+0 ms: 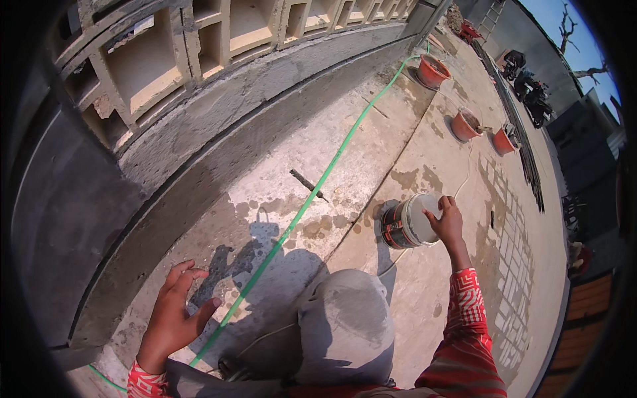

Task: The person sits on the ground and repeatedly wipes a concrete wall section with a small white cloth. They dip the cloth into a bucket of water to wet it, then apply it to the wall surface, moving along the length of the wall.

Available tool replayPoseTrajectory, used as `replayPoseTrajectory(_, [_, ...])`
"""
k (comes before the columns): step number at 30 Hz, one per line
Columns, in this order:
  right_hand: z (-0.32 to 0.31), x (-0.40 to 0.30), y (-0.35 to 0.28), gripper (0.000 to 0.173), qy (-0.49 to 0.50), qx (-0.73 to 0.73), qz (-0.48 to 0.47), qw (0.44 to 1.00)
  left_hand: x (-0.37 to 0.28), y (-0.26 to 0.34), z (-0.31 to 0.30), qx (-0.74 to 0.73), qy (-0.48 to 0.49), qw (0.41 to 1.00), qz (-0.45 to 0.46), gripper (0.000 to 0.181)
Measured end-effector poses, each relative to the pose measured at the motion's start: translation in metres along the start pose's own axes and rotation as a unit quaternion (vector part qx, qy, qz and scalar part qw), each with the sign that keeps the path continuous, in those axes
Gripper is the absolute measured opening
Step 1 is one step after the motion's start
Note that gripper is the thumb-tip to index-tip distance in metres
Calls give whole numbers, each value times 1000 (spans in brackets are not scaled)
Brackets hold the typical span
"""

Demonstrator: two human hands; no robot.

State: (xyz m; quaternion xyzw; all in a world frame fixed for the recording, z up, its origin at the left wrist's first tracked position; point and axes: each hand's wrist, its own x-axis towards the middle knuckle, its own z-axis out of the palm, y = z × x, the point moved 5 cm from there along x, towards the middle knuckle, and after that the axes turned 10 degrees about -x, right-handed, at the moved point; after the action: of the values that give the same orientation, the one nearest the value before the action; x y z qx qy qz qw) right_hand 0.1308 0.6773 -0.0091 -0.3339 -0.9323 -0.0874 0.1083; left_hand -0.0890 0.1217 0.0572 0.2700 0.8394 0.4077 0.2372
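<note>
At the right of centre my right hand [446, 220] reaches to a dark plastic pail [404, 225] with a pale rim, its fingers at the far rim and over the grey opening. Whether the fingers pinch the rim or a handle I cannot tell. The pail seems to hold grey contents or a lid; it stands on the concrete floor. My left hand [180, 309] is raised at the lower left, fingers apart and holding nothing, left of a green hose [293, 221]. A dark, rough rod [307, 184] lies beneath the hose.
A low concrete wall [259, 107] topped by pale ventilation blocks [144, 64] runs along the left. Orange buckets [432, 72] stand farther off, a thin pale cable [469, 166] near them. Long dark bars [512, 124] and motorcycles [532, 94] are at the upper right.
</note>
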Motion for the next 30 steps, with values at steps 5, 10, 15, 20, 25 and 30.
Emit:
replayPoseTrajectory(5, [104, -15, 45, 40, -178, -201, -51, 962, -17, 35, 12, 124, -57, 986, 100, 49])
replayPoseTrajectory(10, [160, -10, 60, 21, -189, -196, -101, 957, -43, 49, 67, 207, -194, 937, 206, 49])
replayPoseTrajectory(15, [166, -18, 92, 17, -146, -25, -67, 987, -61, 28, 98, 208, -218, 925, 232, 41])
replayPoseTrajectory(20, [144, -34, 119, 18, -113, 455, 160, 869, -64, 10, 91, 280, -107, 917, 265, 34])
replayPoseTrajectory(25, [50, -10, 91, 22, 1, 492, 48, 869, -69, -6, 91, 292, -91, 908, 286, 29])
replayPoseTrajectory(30, [-54, 36, 2, 22, -6, 456, -30, 890, -80, -17, 108, 326, -99, 892, 299, 33])
